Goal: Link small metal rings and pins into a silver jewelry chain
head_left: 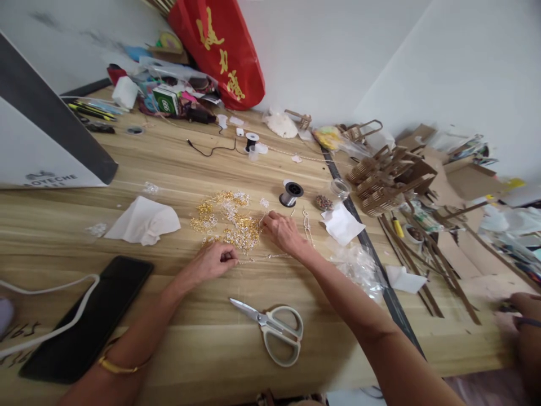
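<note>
My left hand [213, 260] is closed, its fingertips pinching the left end of a thin beaded chain [266, 257]. The chain lies along the table and passes under my right forearm. At the right edge of a pile of gold and clear beads [243, 230], my right hand [282, 230] has its thumb and fingers drawn together; what is between them is too small to make out. Another beaded strand [306, 225] lies just right of that hand. A spool of wire [291, 194] stands beyond it, and scissors [270, 330] with pale handles rest in front of me.
A crumpled white cloth [143, 221] and a black flat case [88, 321] lie at left. To the right are a small jar of beads [324, 202], clear plastic bags [361, 270] and stacked brown baskets [389, 177]. Another person's arm [528, 327] shows at the right edge.
</note>
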The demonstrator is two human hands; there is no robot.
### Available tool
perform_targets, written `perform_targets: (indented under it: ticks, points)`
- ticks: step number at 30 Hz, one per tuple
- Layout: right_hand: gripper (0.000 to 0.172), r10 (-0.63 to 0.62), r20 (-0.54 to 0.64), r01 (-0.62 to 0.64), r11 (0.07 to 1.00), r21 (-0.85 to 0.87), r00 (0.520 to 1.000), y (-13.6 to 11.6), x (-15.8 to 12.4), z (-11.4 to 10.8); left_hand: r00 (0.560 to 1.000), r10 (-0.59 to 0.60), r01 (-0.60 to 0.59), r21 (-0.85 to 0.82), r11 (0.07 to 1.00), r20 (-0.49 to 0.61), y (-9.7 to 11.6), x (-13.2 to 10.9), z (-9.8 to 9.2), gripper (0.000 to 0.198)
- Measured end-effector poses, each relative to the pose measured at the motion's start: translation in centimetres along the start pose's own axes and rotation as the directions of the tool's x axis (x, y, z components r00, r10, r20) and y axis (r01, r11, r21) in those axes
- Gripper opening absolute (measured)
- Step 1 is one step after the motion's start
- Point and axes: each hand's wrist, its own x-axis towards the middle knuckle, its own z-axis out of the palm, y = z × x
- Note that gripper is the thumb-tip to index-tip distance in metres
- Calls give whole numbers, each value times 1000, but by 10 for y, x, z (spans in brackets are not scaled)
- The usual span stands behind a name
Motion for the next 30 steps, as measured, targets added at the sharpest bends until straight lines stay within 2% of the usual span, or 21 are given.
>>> perform_targets:
  ticks: [6,15,18,22,26,30]
  points:
    - [25,-38,-117,36,999,-21,992,-4,8,9,1000,23,-23,-12,1000,-6,0,-1,0,14]
    - [25,-49,-147,51,999,10,988,-3,7,11,1000,20,-20,-6,1000,-20,1,-1,0,16]
    - [19,-48,-242,75,992,103,969,4,-1,11,1000,17,-18,-7,1000,-22,1,-2,0,16]
    - [13,-4,-374,142,929,342,928,15,-15,15,999,34,-34,1,999,-36,-1,-1,1,16]
    - [10,23,-403,209,826,523,915,20,-30,21,998,51,-51,13,999,-39,-2,0,2,17]
    - [11,23,-407,228,800,555,913,16,-48,23,999,36,-36,25,999,-32,1,1,1,18]
